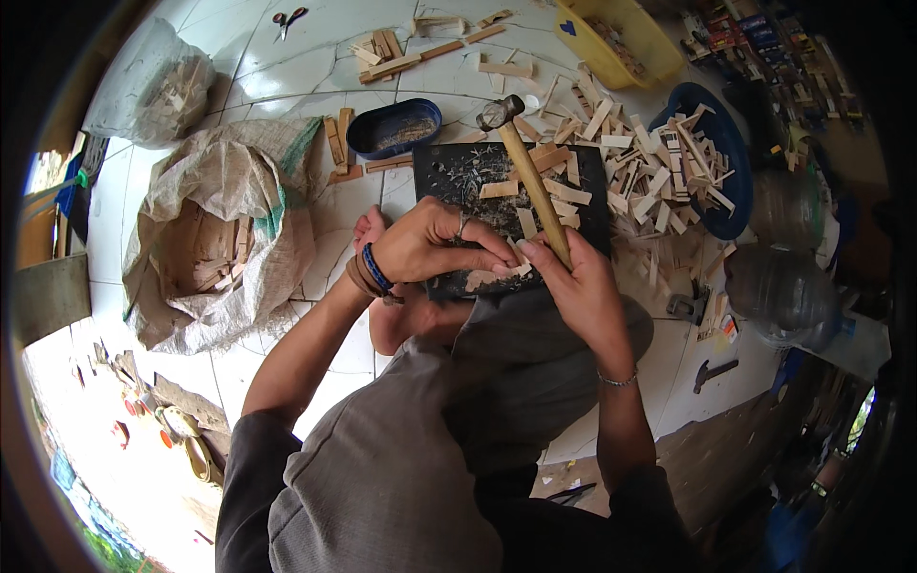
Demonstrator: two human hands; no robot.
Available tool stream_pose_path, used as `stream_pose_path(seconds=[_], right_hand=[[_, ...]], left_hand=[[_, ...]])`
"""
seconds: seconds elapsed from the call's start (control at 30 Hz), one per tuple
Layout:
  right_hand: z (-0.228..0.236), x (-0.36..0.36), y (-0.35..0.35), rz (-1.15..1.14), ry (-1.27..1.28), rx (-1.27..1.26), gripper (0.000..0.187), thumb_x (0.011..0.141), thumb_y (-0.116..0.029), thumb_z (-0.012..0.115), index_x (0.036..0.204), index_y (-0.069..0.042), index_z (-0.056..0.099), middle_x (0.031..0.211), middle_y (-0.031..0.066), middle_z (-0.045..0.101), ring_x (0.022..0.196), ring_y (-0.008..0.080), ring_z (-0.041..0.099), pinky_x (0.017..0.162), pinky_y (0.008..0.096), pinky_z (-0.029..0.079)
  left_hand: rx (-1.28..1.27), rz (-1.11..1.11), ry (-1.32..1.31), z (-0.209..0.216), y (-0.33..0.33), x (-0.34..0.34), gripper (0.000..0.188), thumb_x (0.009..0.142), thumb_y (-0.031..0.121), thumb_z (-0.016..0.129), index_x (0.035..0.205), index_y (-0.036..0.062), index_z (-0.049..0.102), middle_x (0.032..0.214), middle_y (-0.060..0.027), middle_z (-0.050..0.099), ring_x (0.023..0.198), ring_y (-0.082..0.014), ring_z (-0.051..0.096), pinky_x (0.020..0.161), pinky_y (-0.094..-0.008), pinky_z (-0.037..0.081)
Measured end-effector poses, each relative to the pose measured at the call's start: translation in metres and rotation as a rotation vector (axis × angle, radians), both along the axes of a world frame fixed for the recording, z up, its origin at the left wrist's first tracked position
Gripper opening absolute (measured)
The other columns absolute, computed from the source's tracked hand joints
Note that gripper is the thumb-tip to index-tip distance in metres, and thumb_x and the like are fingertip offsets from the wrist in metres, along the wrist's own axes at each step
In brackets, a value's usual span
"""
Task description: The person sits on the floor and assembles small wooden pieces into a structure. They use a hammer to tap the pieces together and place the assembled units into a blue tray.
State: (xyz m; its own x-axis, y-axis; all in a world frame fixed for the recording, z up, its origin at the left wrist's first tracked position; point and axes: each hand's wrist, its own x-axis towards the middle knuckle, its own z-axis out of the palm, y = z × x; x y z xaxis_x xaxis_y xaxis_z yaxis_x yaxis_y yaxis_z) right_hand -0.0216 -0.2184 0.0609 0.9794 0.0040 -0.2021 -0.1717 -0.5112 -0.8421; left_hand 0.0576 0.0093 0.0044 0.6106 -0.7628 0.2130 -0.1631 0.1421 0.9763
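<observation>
My right hand (585,291) is wrapped round the wooden handle of a hammer (537,180), which stands tilted with its metal head up and away from me. My left hand (437,246), with a ring and wrist bands, pinches a small pale wood piece (522,270) between thumb and fingers. The right thumb and fingertips come close to that piece; whether they touch it I cannot tell. Below both hands lies a dark square board (441,181), strewn with wood strips (499,189) and dark bits. Its near edge is partly hidden by my hands and knees.
Right of the board, wood pieces spill from a blue basin (740,191). A yellow tub (659,57) stands far right, a blue oval dish (435,107) beyond the board. An open sack (158,277) sits left. Scissors (286,23) and another hammer (714,373) lie on the tiles.
</observation>
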Motion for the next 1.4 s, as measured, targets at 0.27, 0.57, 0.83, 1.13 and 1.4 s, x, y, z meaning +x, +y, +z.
stream_pose_path(seconds=[0.27,0.57,0.83,1.13,1.4], right_hand=[[0.041,-0.05,-0.025,0.018,-0.129,-0.184,0.048,0.105,-0.01,0.061,0.151,0.0,0.05,0.127,0.0237,0.07,0.106,0.0341,0.075,0.088,0.0368,0.057],[0.046,-0.105,-0.052,0.3,-0.053,-0.334,0.065,0.095,0.01,0.064,0.157,-0.004,0.046,0.134,0.0232,0.068,0.111,0.0353,0.074,0.085,0.0371,0.059],[0.039,-0.106,-0.056,0.338,-0.259,-0.438,0.064,0.093,0.006,0.068,0.154,-0.004,0.051,0.12,0.0231,0.073,0.1,0.0335,0.077,0.078,0.0375,0.061],[0.038,-0.107,-0.055,0.312,-0.298,-0.511,0.065,0.093,0.003,0.071,0.154,-0.01,0.052,0.098,0.0169,0.073,0.075,0.0292,0.074,0.065,0.0385,0.057],[0.036,-0.106,-0.057,0.209,-0.268,-0.41,0.061,0.097,0.006,0.065,0.155,-0.003,0.048,0.128,0.0256,0.07,0.099,0.035,0.077,0.079,0.0379,0.06]], left_hand=[[-0.076,0.133,-0.017,-0.006,-0.003,-0.016,0.016,0.095,0.012,0.077,0.106,0.0027,0.081,0.101,-0.0103,0.081,0.095,-0.0193,0.078,0.085,-0.0309,0.06],[-0.05,0.169,-0.016,-0.014,-0.002,-0.019,0.014,0.093,0.008,0.078,0.104,-0.0006,0.079,0.101,-0.0125,0.079,0.095,-0.0225,0.075,0.086,-0.0337,0.058],[-0.038,0.163,-0.002,-0.012,-0.001,-0.019,0.015,0.093,0.01,0.079,0.104,0.0001,0.08,0.101,-0.0127,0.079,0.095,-0.0228,0.075,0.086,-0.034,0.058],[-0.108,0.189,-0.051,-0.014,-0.003,-0.02,0.016,0.094,0.012,0.078,0.106,0.0012,0.08,0.1,-0.0104,0.081,0.093,-0.0179,0.078,0.085,-0.0295,0.059],[-0.049,0.178,-0.052,-0.01,-0.005,-0.02,0.016,0.093,0.011,0.078,0.107,0.0022,0.08,0.102,-0.0106,0.08,0.095,-0.0207,0.076,0.085,-0.0325,0.058]])
